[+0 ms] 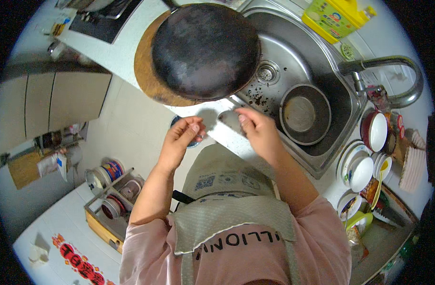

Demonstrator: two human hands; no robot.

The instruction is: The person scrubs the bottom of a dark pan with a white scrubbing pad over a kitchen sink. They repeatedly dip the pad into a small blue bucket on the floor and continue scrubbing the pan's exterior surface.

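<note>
My left hand [183, 139] is raised just short of the wok, its fingers curled and its thumb bent against them; whether anything lies between them I cannot tell. Pinched in my right hand [258, 130] is a small, blurred greyish round object [230, 119], at the counter edge by the sink. Beyond both hands, a large blackened wok [206, 51] lies bottom up over a round wooden board [144, 71], partly overhanging the sink [306, 46]. A dark round pan [303, 114] sits in the sink, near dark scraps and the drain strainer [267, 73].
A curved faucet [409, 67] stands on the sink's right side. Stacked white bowls [360, 172] and a maroon bowl [376, 131] crowd the right counter. A yellow plastic jug [335, 17] lies behind the sink. At lower left is a wooden-sided rack [99, 226] with jars.
</note>
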